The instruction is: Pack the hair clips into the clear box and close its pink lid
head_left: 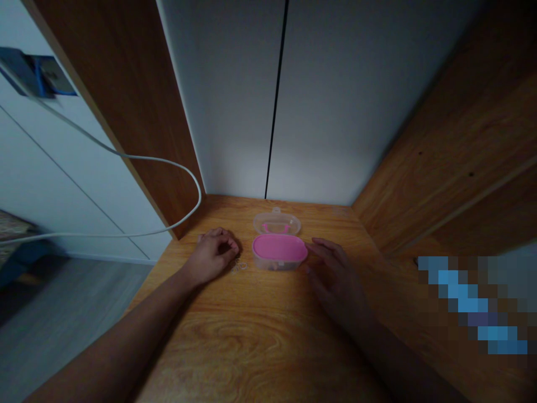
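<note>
A small clear plastic box (279, 258) with a pink inside stands open on the wooden desk (260, 330), its clear lid (277, 222) tipped back behind it. My left hand (212, 255) lies just left of the box, fingers curled in with fingertips on the desk. A few small clear rings (239, 267) lie by those fingertips. My right hand (335, 274) rests right of the box, fingers stretched toward its right end, almost touching it. It holds nothing.
White wall panels (293, 95) close the desk's back, wooden side panels stand left (138, 95) and right (453, 140). A white cable (168, 162) loops from a wall socket (37, 75) at the left past the desk's edge. A blurred patch covers the right.
</note>
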Demonstrator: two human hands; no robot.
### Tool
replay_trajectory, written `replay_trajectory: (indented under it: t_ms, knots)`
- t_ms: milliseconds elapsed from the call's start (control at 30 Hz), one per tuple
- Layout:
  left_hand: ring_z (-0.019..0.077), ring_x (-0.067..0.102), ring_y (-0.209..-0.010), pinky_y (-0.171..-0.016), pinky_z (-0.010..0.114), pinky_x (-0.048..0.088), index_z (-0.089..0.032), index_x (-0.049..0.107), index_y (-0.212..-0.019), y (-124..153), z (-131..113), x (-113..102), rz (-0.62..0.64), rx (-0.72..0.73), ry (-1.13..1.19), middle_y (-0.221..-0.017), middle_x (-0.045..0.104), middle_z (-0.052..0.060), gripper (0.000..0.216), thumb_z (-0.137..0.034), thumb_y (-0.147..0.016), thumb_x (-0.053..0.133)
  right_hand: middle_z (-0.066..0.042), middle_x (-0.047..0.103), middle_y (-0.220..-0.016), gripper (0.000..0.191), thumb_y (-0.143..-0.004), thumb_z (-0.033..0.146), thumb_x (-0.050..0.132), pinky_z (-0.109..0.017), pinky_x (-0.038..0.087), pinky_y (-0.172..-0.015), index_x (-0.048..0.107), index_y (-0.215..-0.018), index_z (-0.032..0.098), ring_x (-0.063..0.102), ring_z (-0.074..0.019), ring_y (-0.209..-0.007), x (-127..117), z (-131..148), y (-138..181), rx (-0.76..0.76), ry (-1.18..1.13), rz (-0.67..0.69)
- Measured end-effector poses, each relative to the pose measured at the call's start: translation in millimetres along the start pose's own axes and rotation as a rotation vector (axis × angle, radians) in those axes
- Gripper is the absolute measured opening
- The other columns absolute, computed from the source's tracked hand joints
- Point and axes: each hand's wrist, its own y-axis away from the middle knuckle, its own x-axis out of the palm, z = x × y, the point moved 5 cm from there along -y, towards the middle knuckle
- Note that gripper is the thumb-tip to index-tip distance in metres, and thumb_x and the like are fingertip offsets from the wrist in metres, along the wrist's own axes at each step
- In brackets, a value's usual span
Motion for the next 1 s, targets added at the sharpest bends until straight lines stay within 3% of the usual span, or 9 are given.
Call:
replay_trajectory:
  t_ms: [300, 700, 867, 1000]
  knots:
    - [0.0272, 0.058, -0.099, -0.088, 0.044, 0.034, -0.023, 0.072, -0.079, 3.0, -0.8, 1.5, -0.016, -0.070, -0.104, -0.096, 0.068, 0.005, 0.010, -0.029, -0.081, 0.065, -0.010, 0.051, -0.132, 0.041, -0.090, 0.020, 0.057, -0.051, 0.048, -0.105, 0.054, -0.130, 0.029, 0.055, -0.0257, -0.121, -2.0, 2.1, -0.1, -0.012, 0.001, -0.011]
    - [0.0298, 0.056, -0.098, -0.087, 0.046, 0.033, -0.022, 0.071, -0.081, 2.4, 8.4, -1.7, -0.043, -0.130, -0.193, -0.096, 0.067, 0.007, 0.018, -0.032, -0.088, 0.056, -0.010, 0.051, -0.134, 0.041, -0.089, 0.022, 0.057, -0.051, 0.047, -0.106, 0.055, -0.130, 0.028, 0.054, -0.0265, -0.123, -1.9, -1.2, 0.7, 0.011, -0.010, -0.010]
    - [0.0277, 0.054, -0.103, -0.089, 0.044, 0.033, -0.025, 0.071, -0.092, 3.9, -2.1, -6.6, -0.018, -0.048, -0.176, -0.103, 0.066, 0.006, 0.017, -0.028, -0.087, 0.055, -0.010, 0.051, -0.134, 0.041, -0.091, 0.023, 0.057, -0.051, 0.046, -0.107, 0.055, -0.131, 0.029, 0.052, -0.0264, -0.124, -1.9, -0.4, -0.8, 0.008, -0.012, -0.014]
    - [0.0276, 0.053, -0.101, -0.087, 0.044, 0.032, -0.025, 0.071, -0.084, 6.3, -14.6, -4.8, 0.044, 0.043, -0.166, -0.101, 0.064, 0.005, 0.010, -0.027, -0.080, 0.062, -0.010, 0.051, -0.133, 0.040, -0.091, 0.022, 0.057, -0.052, 0.047, -0.106, 0.055, -0.130, 0.028, 0.053, -0.0264, -0.123, -2.2, 1.1, -1.0, 0.000, -0.010, -0.011]
